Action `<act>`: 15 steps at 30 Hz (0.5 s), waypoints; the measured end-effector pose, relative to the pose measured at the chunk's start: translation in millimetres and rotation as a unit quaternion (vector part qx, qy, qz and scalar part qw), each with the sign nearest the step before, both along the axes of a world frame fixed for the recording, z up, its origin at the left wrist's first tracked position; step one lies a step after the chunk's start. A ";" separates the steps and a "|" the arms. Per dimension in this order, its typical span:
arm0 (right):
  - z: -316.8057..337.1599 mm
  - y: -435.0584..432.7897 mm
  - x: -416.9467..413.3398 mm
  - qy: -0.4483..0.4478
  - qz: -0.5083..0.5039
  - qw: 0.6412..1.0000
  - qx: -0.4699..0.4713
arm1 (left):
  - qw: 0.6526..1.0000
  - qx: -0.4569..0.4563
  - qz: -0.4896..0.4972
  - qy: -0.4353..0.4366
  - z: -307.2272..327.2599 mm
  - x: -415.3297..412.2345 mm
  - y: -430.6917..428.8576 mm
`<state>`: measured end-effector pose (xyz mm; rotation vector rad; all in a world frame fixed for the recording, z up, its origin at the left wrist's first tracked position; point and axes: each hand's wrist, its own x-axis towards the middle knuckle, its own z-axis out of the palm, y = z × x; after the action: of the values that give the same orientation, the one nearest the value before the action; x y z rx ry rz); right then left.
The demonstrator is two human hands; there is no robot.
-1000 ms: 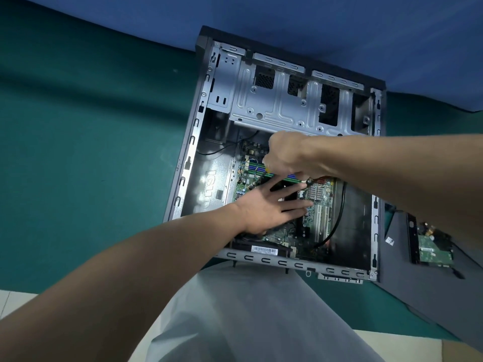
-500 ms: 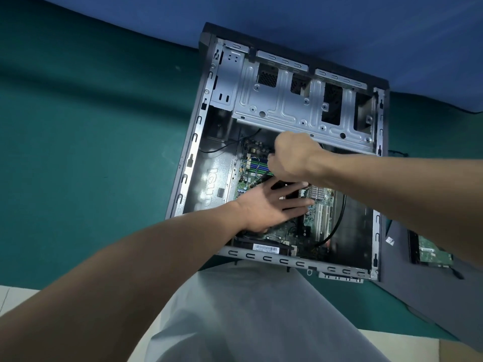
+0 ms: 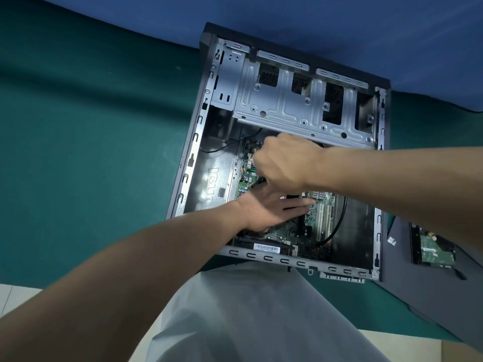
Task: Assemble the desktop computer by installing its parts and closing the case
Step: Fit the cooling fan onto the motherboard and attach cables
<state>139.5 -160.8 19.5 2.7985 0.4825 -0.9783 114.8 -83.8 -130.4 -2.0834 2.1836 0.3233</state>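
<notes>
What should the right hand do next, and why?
Probably lower the right hand straight onto the motherboard spot beneath it. It is curled over the board inside the open case, while the left hand lies flat on the board, fingers straight. Whether it grips anything is hidden.

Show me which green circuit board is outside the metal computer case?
The small green circuit board at the right, lying on the dark flat panel; the large green motherboard sits inside the grey metal case.

The left hand [image 3: 271, 209] lies flat, palm down, fingers straight and pointing right, its arm reaching in from near left. The right hand [image 3: 285, 163] is just beyond it, knuckles up, fingers curled under
</notes>
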 end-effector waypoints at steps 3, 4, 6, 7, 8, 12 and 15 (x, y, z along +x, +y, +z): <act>-1.0 4.5 16.8 0.045 -0.227 0.973 -0.003 | 0.999 0.005 -0.013 -0.036 0.7 -0.3 -0.2; 1.9 5.8 21.6 0.064 -0.235 0.970 -0.017 | 0.999 0.006 -0.019 -0.030 1.4 0.4 -0.3; 6.8 8.9 25.1 0.100 -0.177 0.978 -0.045 | 1.000 0.006 -0.021 -0.018 3.3 0.2 -0.6; 9.7 10.6 23.1 0.114 -0.137 0.982 -0.062 | 1.000 0.002 -0.022 -0.019 4.2 0.8 -1.1; 12.1 12.0 20.5 0.120 -0.090 0.986 -0.074 | 0.999 -0.002 -0.026 -0.023 5.3 1.4 -1.0; 10.8 9.2 11.8 0.029 0.161 0.983 -0.081 | 1.000 -0.006 -0.014 0.017 3.3 2.2 -1.1; 8.8 3.7 8.5 0.027 0.143 0.987 -0.069 | 1.000 0.013 -0.007 0.024 0.5 0.6 -2.5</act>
<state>148.0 -157.1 28.3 2.4973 0.7682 -0.9828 115.5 -86.3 -129.9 -2.0678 2.2063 0.4012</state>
